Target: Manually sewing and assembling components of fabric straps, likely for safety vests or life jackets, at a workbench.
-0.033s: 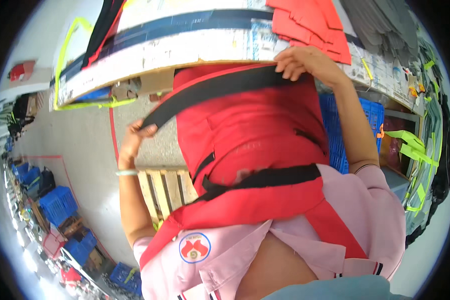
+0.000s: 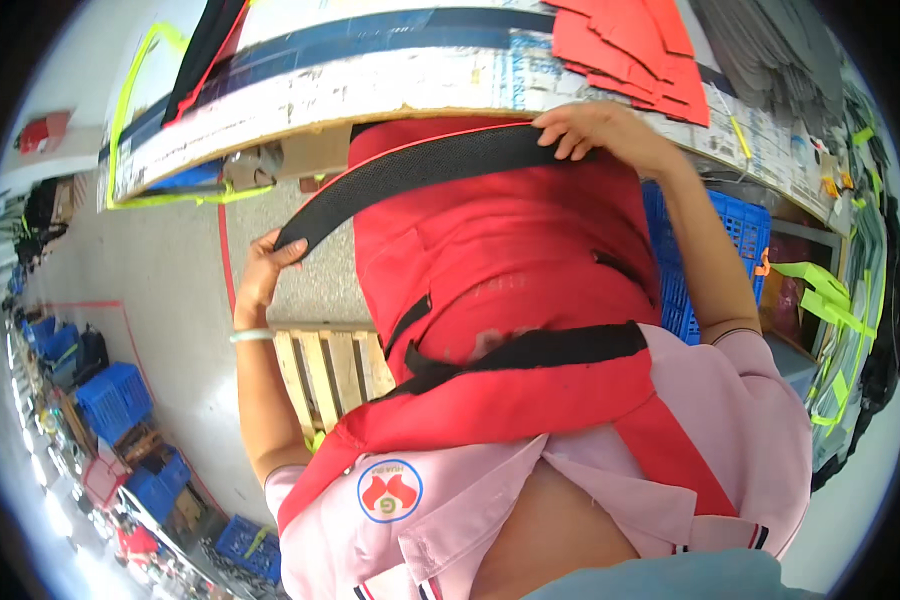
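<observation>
From my remote feed, I record the left hand (image 2: 263, 270) pinching a black strip (image 2: 420, 173), the right hand's (image 2: 608, 130) fingers curled over it. I note a round, lettered badge (image 2: 390, 491) on the pink shirt (image 2: 735, 410).

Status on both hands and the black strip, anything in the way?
Left hand pinching strip's end. Right hand gripping it farther along. Black strip spans between, over red apron. Nothing seen lying across it.

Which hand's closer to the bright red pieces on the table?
Right. The right hand is just below the bright red pieces in the picture; the left hand is lower, farther off to the left.
</observation>
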Action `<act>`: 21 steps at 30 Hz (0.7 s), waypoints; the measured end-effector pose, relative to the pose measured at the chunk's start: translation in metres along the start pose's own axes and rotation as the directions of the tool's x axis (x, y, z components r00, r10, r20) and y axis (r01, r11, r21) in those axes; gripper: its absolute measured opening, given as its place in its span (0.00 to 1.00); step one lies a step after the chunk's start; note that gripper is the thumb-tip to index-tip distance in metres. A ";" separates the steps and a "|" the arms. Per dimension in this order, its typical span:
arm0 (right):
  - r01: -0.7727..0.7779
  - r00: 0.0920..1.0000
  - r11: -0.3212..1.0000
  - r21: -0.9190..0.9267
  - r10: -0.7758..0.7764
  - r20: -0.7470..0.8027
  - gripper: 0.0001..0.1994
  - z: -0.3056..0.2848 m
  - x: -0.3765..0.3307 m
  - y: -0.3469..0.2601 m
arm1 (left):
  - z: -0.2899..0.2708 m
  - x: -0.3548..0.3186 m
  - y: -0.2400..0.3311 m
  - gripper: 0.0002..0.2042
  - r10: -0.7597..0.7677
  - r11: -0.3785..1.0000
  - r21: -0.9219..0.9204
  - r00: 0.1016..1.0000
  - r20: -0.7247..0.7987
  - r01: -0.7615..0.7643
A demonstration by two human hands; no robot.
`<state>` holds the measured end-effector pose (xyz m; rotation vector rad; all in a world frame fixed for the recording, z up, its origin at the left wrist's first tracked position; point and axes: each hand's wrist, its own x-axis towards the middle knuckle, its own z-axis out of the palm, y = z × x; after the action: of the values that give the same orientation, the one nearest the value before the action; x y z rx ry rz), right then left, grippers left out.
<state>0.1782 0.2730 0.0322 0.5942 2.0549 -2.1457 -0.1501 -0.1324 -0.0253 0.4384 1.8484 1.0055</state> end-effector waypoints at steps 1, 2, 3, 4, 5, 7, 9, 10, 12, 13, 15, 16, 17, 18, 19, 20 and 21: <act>0.027 1.000 0.989 -0.143 -0.028 -0.005 0.17 0.012 0.011 0.036 | -0.002 0.005 -0.008 0.12 -0.016 1.000 -0.005 1.000 -0.007 0.016; 0.052 0.998 0.958 -0.284 -0.057 -0.010 0.18 0.023 0.018 0.062 | -0.003 0.010 -0.017 0.12 -0.024 0.999 -0.041 1.000 -0.012 0.024; -0.073 0.997 0.849 -0.523 0.049 -0.059 0.18 0.034 0.020 0.060 | -0.003 0.008 -0.024 0.12 -0.037 0.996 -0.084 0.999 -0.031 0.035; -0.066 0.998 0.850 -0.522 0.056 -0.035 0.18 0.044 0.025 0.058 | -0.004 0.007 -0.030 0.12 -0.055 0.994 -0.093 0.997 -0.047 0.050; 0.016 0.997 0.825 -0.565 -0.057 -0.055 0.18 0.055 0.031 0.056 | -0.005 0.006 -0.034 0.12 -0.056 0.993 -0.109 0.998 -0.025 0.052; 0.309 0.872 0.586 -0.749 -0.489 -0.022 0.20 0.072 0.041 0.055 | -0.009 0.004 -0.035 0.12 -0.047 0.990 -0.133 0.998 0.035 0.051; 0.310 0.878 0.580 -0.753 -0.478 -0.006 0.21 0.085 0.054 0.040 | -0.015 -0.002 -0.034 0.12 -0.033 0.981 -0.191 0.999 0.035 0.039; 0.305 0.882 0.570 -0.763 -0.472 0.000 0.22 0.088 0.060 0.035 | -0.019 -0.005 -0.033 0.13 -0.008 0.970 -0.243 0.999 0.041 0.018; 0.334 0.864 0.513 -0.791 -0.501 0.040 0.24 0.088 0.074 0.047 | -0.031 -0.012 -0.032 0.14 -0.005 0.955 -0.297 1.000 0.009 0.007; 0.264 0.922 0.552 -0.791 -0.385 0.039 0.23 0.086 0.078 0.056 | -0.041 -0.016 -0.032 0.14 0.016 0.924 -0.383 1.000 -0.005 -0.016; 0.197 0.977 0.672 -0.714 -0.195 0.085 0.18 0.076 0.084 0.068 | -0.053 -0.017 -0.038 0.16 0.043 0.834 -0.543 0.993 -0.111 -0.097; 0.220 0.973 0.673 -0.706 -0.199 0.114 0.18 0.084 0.087 0.062 | -0.050 -0.020 -0.033 0.14 0.075 0.751 -0.643 0.987 -0.145 -0.151; 0.164 0.981 0.783 -0.599 -0.068 0.180 0.17 0.090 0.085 0.055 | -0.047 -0.014 -0.038 0.12 0.027 0.624 -0.751 0.967 -0.254 -0.214; 0.079 0.963 0.868 -0.490 0.060 0.263 0.17 0.101 0.081 0.047 | -0.035 -0.004 -0.037 0.13 0.055 0.512 -0.813 0.955 -0.290 -0.276; 0.095 0.966 0.908 -0.408 0.014 0.257 0.17 0.119 0.077 0.036 | -0.036 0.004 -0.053 0.15 0.124 0.392 -0.876 0.960 -0.250 -0.279; 0.101 0.965 0.908 -0.406 0.011 0.264 0.17 0.126 0.079 0.033 | -0.008 0.022 -0.042 0.15 0.183 0.324 -0.908 0.959 -0.217 -0.267; 0.099 0.966 0.895 -0.435 0.020 0.260 0.17 0.131 0.081 0.032 | 0.026 0.038 -0.028 0.14 0.167 0.202 -0.936 0.952 -0.256 -0.288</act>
<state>0.0893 0.1577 -0.0257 0.2004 2.3032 -1.5726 -0.1424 -0.1121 -0.0752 -0.1602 0.8411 2.1993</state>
